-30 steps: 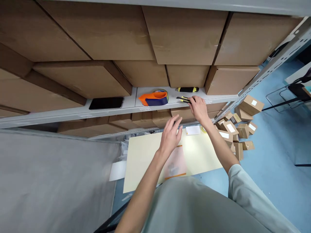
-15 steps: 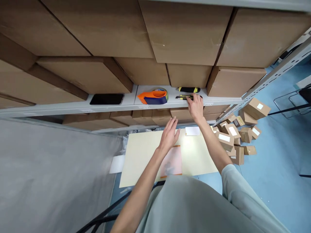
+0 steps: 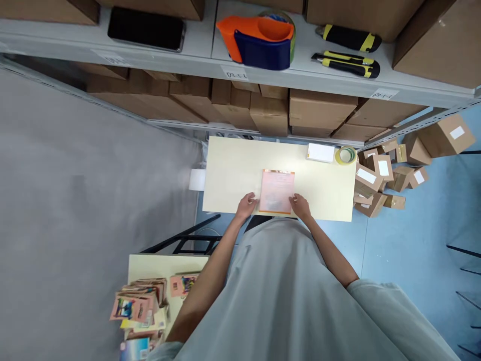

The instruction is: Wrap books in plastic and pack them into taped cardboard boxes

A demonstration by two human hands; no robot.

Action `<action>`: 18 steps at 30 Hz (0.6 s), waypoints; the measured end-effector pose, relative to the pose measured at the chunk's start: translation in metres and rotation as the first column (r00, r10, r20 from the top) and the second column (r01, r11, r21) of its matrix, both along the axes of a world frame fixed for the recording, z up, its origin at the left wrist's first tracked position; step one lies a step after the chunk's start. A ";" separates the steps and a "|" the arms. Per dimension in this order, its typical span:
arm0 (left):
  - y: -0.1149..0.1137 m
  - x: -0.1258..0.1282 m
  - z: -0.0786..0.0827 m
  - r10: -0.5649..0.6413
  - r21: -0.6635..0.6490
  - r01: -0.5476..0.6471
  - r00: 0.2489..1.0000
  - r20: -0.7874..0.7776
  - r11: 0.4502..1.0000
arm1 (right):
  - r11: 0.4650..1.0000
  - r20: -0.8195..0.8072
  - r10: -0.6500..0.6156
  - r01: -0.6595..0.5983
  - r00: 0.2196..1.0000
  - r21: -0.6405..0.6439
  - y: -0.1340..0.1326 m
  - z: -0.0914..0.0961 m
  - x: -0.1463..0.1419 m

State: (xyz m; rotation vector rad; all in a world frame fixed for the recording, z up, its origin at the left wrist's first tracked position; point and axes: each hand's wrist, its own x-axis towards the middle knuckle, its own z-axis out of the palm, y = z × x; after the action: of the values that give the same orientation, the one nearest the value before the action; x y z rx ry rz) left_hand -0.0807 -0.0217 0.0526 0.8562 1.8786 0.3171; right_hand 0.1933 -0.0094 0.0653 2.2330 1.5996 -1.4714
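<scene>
A flat pink packet with orange strips along its top and bottom edges [image 3: 277,192] lies on the cream tabletop [image 3: 233,170] in front of me. My left hand [image 3: 247,205] is just left of the packet, its fingers loosely bent and apart. At the packet's lower right edge is my right hand [image 3: 299,205], fingertips at the border, with the fingers slightly curled and not visibly gripping it. On the shelf above lie a black and yellow utility knife [image 3: 351,39], a slimmer pair of cutters [image 3: 347,64] close together, and an orange and blue tape dispenser [image 3: 259,42].
A white box [image 3: 320,152] and a tape roll [image 3: 345,155] sit at the table's back right. A dark phone [image 3: 146,29] rests on the shelf [image 3: 195,52]. Labelled cartons [image 3: 376,168] are piled on the floor at right. Booklets [image 3: 139,306] cover a side table at lower left.
My right hand has left the cutter on the shelf and come down to the packet's right side. My left hand has lowered to its left side. The view has tilted down.
</scene>
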 end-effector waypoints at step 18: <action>0.007 0.045 -0.021 -0.180 0.054 0.173 0.970 0.164 0.983 | 0.917 -0.357 -0.344 0.392 0.868 0.072 -0.001 -0.029 0.030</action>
State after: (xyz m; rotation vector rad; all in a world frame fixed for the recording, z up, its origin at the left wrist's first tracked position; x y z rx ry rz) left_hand -0.0356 -0.0150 0.0317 0.9854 1.6327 0.3074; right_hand 0.2234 -0.0104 0.0364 2.5980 1.4430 -1.9931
